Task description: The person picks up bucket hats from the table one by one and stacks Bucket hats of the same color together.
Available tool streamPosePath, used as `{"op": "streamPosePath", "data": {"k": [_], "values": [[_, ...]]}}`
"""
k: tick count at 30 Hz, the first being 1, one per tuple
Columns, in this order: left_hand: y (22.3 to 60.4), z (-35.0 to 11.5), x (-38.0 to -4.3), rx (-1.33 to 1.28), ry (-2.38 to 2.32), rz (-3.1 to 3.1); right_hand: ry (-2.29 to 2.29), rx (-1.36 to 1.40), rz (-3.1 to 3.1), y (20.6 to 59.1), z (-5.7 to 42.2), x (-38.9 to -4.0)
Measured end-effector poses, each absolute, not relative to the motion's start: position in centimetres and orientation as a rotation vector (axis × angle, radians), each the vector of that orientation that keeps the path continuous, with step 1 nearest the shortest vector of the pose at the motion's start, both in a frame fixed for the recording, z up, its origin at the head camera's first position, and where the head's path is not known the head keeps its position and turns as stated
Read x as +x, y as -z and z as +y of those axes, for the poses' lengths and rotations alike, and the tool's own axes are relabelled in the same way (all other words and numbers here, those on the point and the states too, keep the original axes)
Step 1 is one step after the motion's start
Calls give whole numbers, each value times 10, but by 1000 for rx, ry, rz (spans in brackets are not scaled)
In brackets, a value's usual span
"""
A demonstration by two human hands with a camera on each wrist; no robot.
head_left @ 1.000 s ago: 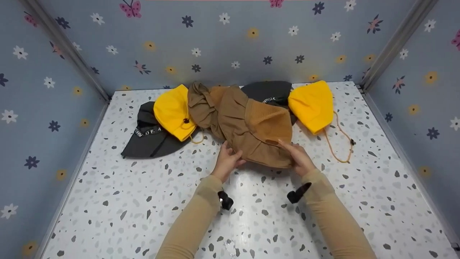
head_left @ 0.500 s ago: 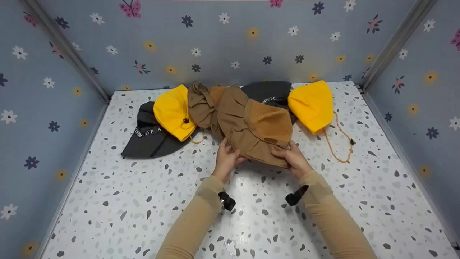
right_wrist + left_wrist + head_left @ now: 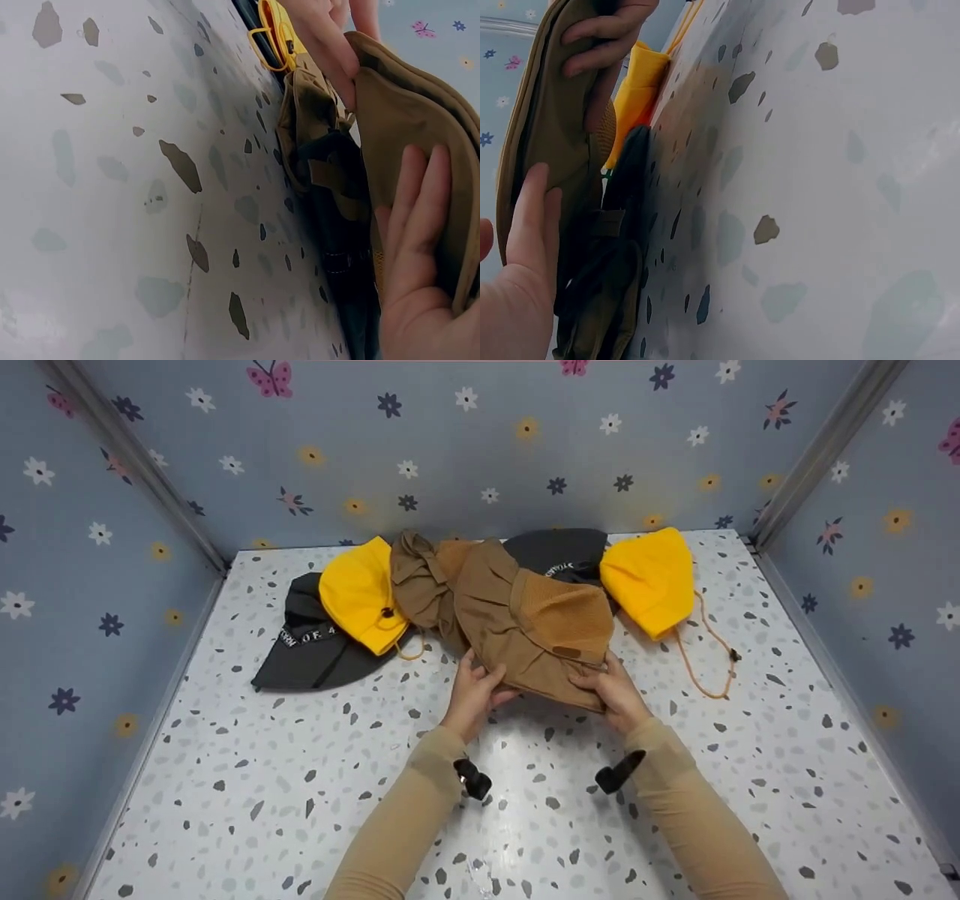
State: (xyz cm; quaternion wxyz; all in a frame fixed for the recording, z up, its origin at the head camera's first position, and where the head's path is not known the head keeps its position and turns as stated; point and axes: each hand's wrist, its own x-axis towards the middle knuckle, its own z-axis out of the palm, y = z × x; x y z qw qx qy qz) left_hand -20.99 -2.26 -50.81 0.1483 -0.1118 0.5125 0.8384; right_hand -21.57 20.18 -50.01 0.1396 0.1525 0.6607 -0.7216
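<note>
A brown sun hat [image 3: 495, 622] with a wide pleated brim, a tan textured crown and a small brown label is held up at a tilt in the head view. My left hand [image 3: 472, 694] pinches the near brim edge, thumb above and fingers beneath. On the right side of the same brim, my right hand [image 3: 615, 690] grips with its thumb on top. Both wrist views look under the brim, where fingers of the left hand [image 3: 529, 247] and right hand [image 3: 420, 240] lie against its underside. Behind it lies a second brown hat [image 3: 420, 577], partly covered.
On the left, a yellow hat [image 3: 364, 596] with a cord overlaps a dark grey cap [image 3: 322, 656] with white lettering. Another dark cap [image 3: 555, 551] lies behind the held hat. A yellow hat [image 3: 652, 581] with a looped cord sits right. Patterned walls [image 3: 480, 450] enclose the speckled table [image 3: 300, 810].
My right hand has shifted from beside the hat's label to a grip on the brim, its thumb now on top. The left hand and the other hats have stayed nearly still.
</note>
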Motion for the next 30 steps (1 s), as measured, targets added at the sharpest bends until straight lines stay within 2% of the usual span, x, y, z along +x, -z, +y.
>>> {"op": "streamPosePath", "data": {"k": [13,30], "values": [[500,-29,-218,-221,-2489,1354,2181,429,1910,490,199,-200],[492,-32,-227,-259,-2490,1268,2279,325,1903,482,201,-179]]}}
